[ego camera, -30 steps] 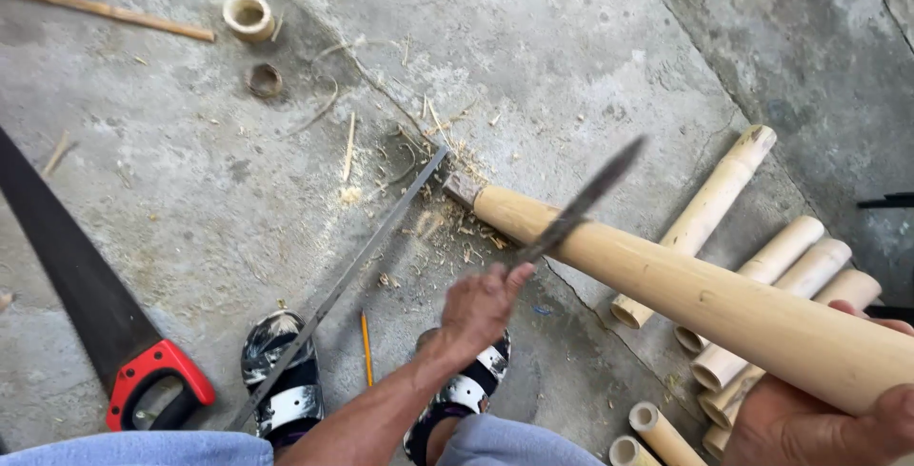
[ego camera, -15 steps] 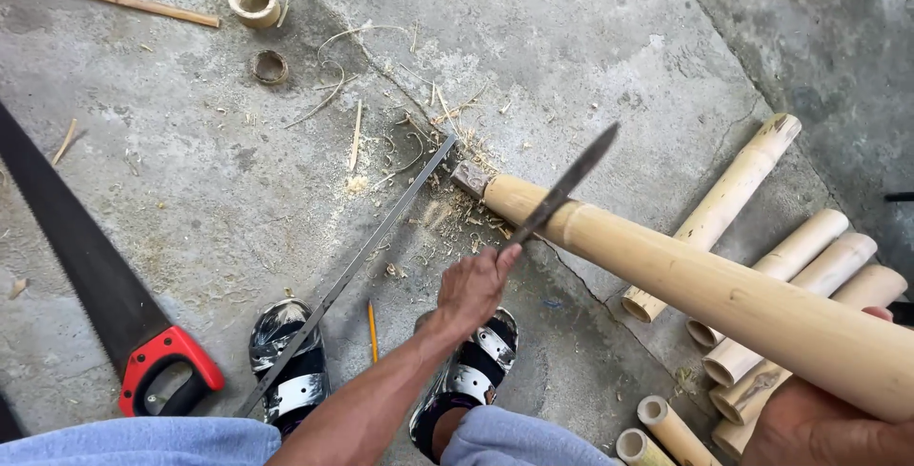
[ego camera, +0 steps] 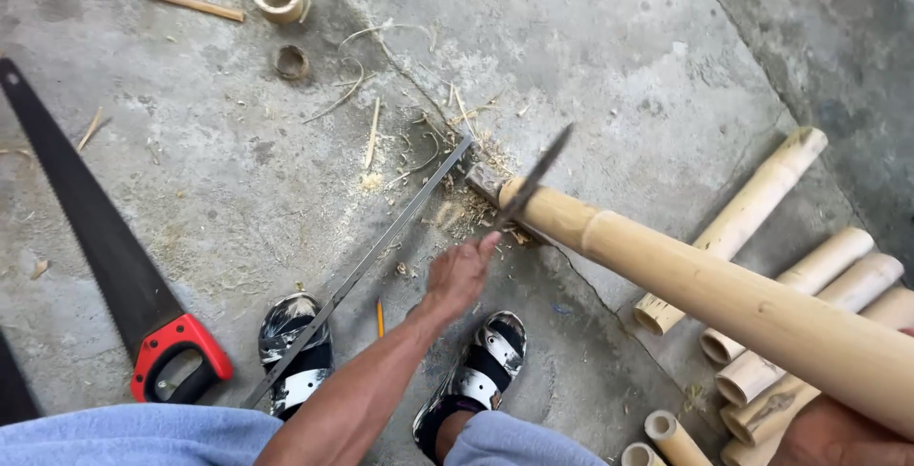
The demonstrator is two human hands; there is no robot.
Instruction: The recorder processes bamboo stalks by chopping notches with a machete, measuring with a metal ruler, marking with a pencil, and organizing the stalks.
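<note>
A long bamboo pole (ego camera: 724, 299) is held slanting from near right to its far end on the concrete floor (ego camera: 590, 38); the right hand (ego camera: 838, 433) grasps it from beneath, fingers curled, while the left hand (ego camera: 459, 274) is clenched on a dark blade (ego camera: 533, 180) set against the pole's tip. Shavings (ego camera: 457, 214) are scattered there, so trimming appears begun; cut bamboo pieces (ego camera: 809, 276) lie to the right, a handsaw (ego camera: 105, 247) to the left.
</note>
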